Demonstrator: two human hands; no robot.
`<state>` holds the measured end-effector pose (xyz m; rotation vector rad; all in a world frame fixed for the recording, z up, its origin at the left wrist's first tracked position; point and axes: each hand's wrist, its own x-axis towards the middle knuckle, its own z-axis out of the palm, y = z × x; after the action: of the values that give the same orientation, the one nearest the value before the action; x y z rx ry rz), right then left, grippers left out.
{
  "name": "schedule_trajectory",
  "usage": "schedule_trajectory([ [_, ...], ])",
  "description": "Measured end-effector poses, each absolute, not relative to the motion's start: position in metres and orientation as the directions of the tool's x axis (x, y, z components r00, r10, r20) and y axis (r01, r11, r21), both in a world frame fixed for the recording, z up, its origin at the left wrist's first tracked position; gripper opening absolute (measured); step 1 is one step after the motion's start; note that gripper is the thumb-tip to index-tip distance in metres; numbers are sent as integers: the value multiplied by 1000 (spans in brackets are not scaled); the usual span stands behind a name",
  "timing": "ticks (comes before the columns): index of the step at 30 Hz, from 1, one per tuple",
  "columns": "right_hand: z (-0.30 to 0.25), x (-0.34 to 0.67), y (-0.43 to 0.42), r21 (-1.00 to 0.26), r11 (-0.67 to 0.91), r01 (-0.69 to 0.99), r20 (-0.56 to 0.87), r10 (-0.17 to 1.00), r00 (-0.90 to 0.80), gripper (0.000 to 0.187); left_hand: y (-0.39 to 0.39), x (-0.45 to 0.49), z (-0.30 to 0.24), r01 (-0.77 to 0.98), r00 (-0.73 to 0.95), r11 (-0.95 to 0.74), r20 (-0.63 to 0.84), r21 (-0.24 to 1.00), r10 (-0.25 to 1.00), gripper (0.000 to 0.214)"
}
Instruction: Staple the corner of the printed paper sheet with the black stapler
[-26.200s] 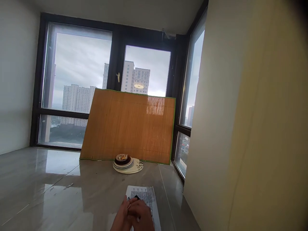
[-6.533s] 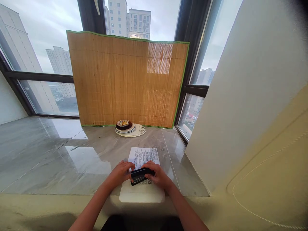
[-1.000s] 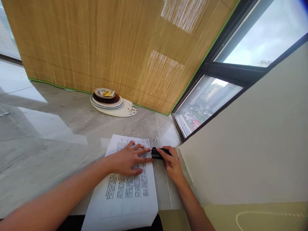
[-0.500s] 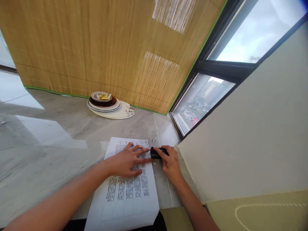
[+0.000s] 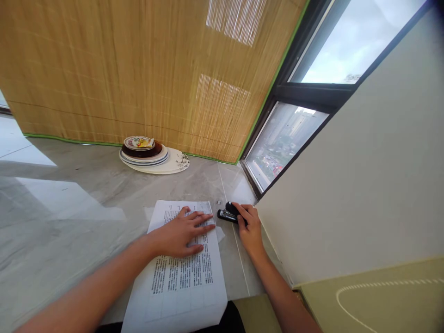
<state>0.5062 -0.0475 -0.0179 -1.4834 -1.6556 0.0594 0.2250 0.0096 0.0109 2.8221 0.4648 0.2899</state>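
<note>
A printed paper sheaf (image 5: 180, 273) lies on the grey marble floor (image 5: 69, 203) in front of me. My left hand (image 5: 182, 229) rests flat on its upper part, fingers spread. My right hand (image 5: 249, 226) grips a black stapler (image 5: 228, 213) just off the paper's top right corner; the stapler's jaws stand open and apart from the sheets. A small bit of paper (image 5: 219, 232) sticks out at the sheaf's right edge.
A stack of plates (image 5: 152, 155) sits farther back against a bamboo mat (image 5: 138, 69) leaning on the window (image 5: 284, 143). A cream wall (image 5: 354, 175) rises close on the right. A yellowish cushion edge (image 5: 364, 300) lies at the lower right.
My right hand has drawn the stapler a little to the right, off the paper's corner, and its jaws have sprung open. My left hand stays flat on the sheets.
</note>
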Motion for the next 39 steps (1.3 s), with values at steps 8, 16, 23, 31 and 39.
schedule_trajectory([
  [8,-19,507,-46,-569,291,769,559,823,103,46,8,225,16,276,919,-903,185,331,348,58],
  [16,-20,507,-44,-550,276,788,567,816,110,48,9,225,12,287,904,-898,217,334,369,57],
  [23,-22,506,-43,-535,292,793,582,807,96,56,10,219,19,278,885,-936,322,215,336,37],
  [31,-23,504,-41,-484,258,836,580,810,86,55,-102,184,43,516,374,-665,557,539,741,49],
  [39,-30,520,-47,-556,323,766,595,798,97,56,-340,120,10,613,464,-482,208,626,861,50],
])
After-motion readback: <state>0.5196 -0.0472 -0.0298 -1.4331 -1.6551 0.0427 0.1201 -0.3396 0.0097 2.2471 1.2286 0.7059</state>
